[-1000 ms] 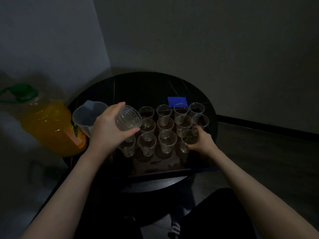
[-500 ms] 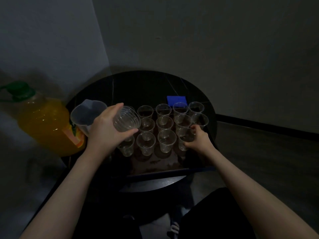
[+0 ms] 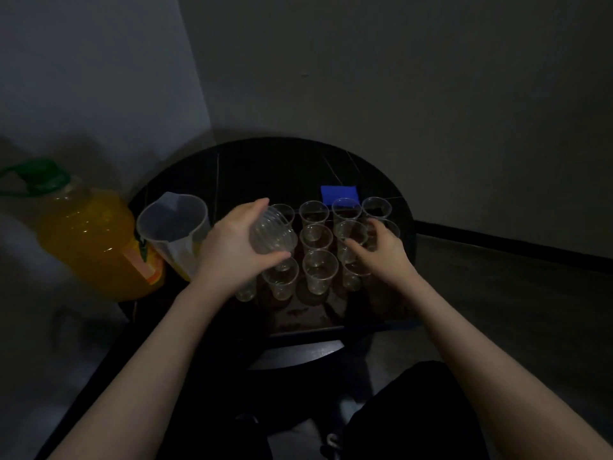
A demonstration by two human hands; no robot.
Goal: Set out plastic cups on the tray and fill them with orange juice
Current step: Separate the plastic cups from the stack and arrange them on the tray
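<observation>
Several clear plastic cups [image 3: 320,270] stand upright in rows on a dark tray [image 3: 308,313] on the round black table [image 3: 265,167]. My left hand [image 3: 229,250] grips a stack of nested cups [image 3: 272,235], tipped on its side with the bottom end toward me, above the tray's left columns. My right hand [image 3: 384,255] hovers over the right columns, its fingers loosely stretched leftward just above a cup rim; it holds nothing that I can see. A big orange juice jug [image 3: 89,240] with a green cap stands at the left.
An empty clear pitcher [image 3: 172,227] stands between the jug and the tray, close to my left wrist. A blue square [image 3: 338,194] lies on the table behind the cups. Walls close in behind the table. My dark-clad knee [image 3: 414,410] is at the lower right.
My right hand has let go of the front-right cup and moved up and left toward the stack. My left hand with the stack shifted slightly right.
</observation>
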